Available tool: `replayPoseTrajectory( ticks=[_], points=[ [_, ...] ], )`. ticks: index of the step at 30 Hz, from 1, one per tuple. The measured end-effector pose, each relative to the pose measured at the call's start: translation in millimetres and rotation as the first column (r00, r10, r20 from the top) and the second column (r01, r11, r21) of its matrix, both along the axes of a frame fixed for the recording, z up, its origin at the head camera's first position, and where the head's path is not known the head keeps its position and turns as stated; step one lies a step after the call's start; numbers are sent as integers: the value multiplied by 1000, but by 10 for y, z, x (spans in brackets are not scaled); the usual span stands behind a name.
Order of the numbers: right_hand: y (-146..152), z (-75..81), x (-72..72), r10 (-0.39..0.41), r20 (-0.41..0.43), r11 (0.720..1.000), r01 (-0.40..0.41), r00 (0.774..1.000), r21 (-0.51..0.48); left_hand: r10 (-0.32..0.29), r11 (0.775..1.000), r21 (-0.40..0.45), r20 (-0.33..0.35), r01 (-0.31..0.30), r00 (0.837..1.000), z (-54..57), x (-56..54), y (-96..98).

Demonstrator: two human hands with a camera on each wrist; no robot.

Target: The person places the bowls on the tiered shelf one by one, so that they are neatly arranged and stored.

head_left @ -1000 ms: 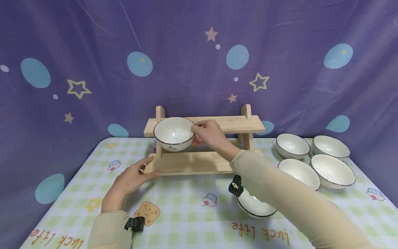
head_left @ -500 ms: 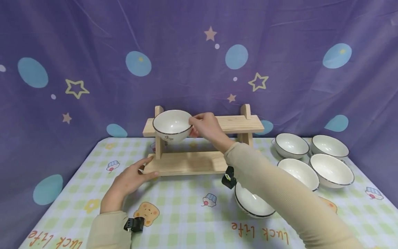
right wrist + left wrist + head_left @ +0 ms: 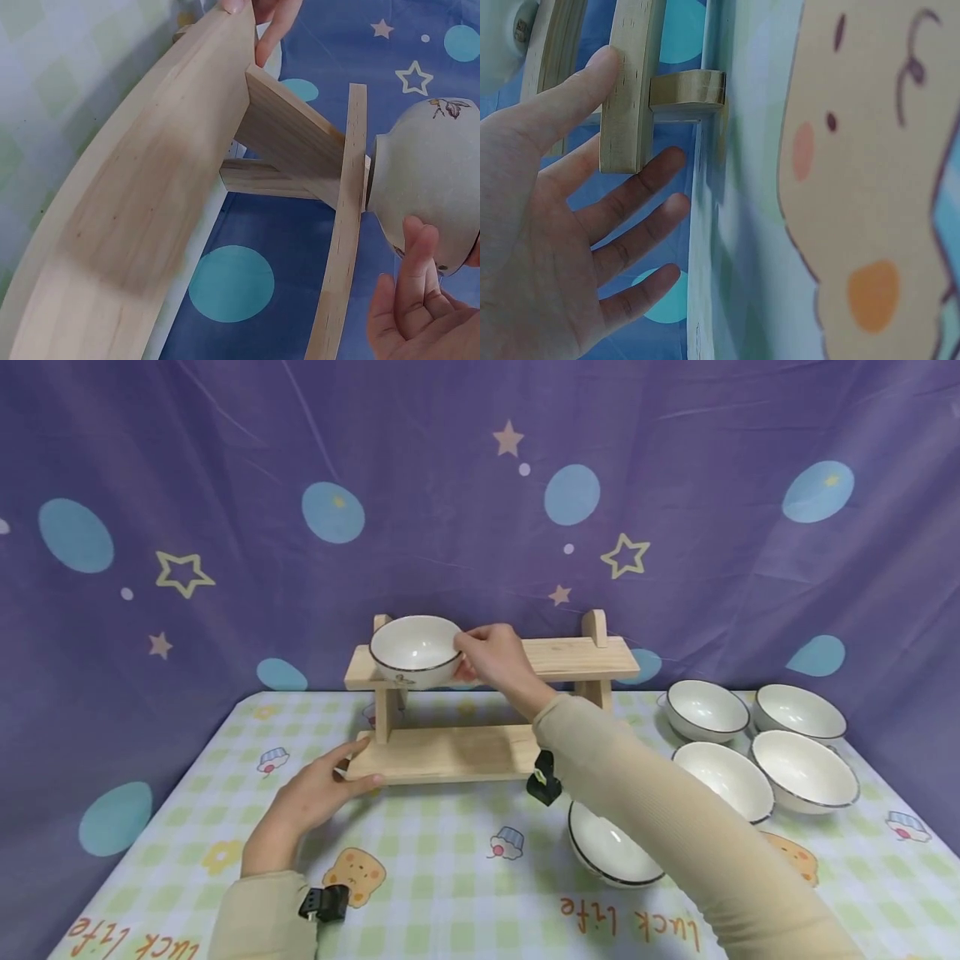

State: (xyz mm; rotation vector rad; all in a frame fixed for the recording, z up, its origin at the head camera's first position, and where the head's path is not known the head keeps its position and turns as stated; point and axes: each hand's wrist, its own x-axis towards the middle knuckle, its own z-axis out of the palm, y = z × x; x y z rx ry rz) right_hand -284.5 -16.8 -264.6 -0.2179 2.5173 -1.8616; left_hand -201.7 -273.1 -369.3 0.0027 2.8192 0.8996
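Note:
A white bowl (image 3: pixel 416 647) with a dark rim and a small printed motif is at the left end of the upper board of a two-tier wooden rack (image 3: pixel 450 752). My right hand (image 3: pixel 501 662) pinches its right rim, thumb at the rim and fingers against the outer wall. In the right wrist view the foot of the bowl (image 3: pixel 427 180) lies right against the upper board; whether its full weight rests there I cannot tell. At the rack's lower left end, my left hand (image 3: pixel 311 793) holds the lower board between thumb and fingers.
Several matching bowls stand on the right of the checked tablecloth (image 3: pixel 450 893), including a back bowl (image 3: pixel 707 708) and a larger-looking one (image 3: pixel 802 768). A nearer bowl (image 3: pixel 611 847) is partly under my right forearm. A purple curtain (image 3: pixel 465 543) hangs behind the table.
My right hand has raised the bowl and moved it slightly left and back, from in front of the upper board to over its left end. My left hand keeps its place.

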Motion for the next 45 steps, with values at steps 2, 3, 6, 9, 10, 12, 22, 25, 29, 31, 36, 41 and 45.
replayPoseTrajectory(
  ticks=[2, 3, 6, 9, 10, 12, 22, 25, 29, 31, 36, 41, 45],
  points=[
    [-8, 5, -16, -12, -1, 1000, 12, 1000, 8, 2, 1000, -1, 1, -2, 1000, -4, 4, 5],
    [-13, 8, -24, -16, -4, 1000, 16, 1000, 10, 2, 1000, -1, 1, -2, 1000, -8, 3, 5],
    [-26, 14, -41, -25, -3, 1000, 25, 1000, 7, 1, 1000, -3, -4, -1, 1000, -14, 2, 3],
    [-38, 16, -56, -30, 3, 1000, 30, 1000, -8, -2, 1000, -1, -10, 2, 1000, -21, -3, -3],
    [-43, 14, -62, -33, 8, 999, 33, 999, -15, -2, 1000, 0, -12, 2, 1000, -22, -2, -2],
    [-50, 6, -80, -40, 18, 999, 40, 999, -29, -2, 1000, 4, -12, 2, 1000, -28, -1, 0],
    [-51, -25, -142, -60, 22, 997, 61, 998, -51, -2, 1000, 16, -12, 3, 1000, -26, 8, 31],
    [-55, -31, -152, -55, 34, 997, 57, 998, -61, -3, 1000, 14, -13, 3, 1000, -20, 17, 32],
    [-68, -33, -159, -47, 44, 997, 50, 998, -62, -2, 1000, 13, -8, 2, 1000, -17, 24, 24],
    [-76, -30, -162, -45, 38, 997, 47, 998, -60, -3, 1000, 14, -9, 3, 1000, -16, 22, 20],
    [-97, -16, -160, -44, 33, 997, 46, 998, -66, -5, 1000, 11, -12, 5, 1000, -7, 10, 23],
    [-115, -13, -149, -32, 32, 996, 35, 999, -82, 1, 1000, 0, -10, -1, 1000, 5, 4, 20],
    [-113, -4, -148, 23, 68, 996, -17, 997, -83, -1, 1000, 1, -15, 1, 1000, 8, 6, -2]
  ],
)
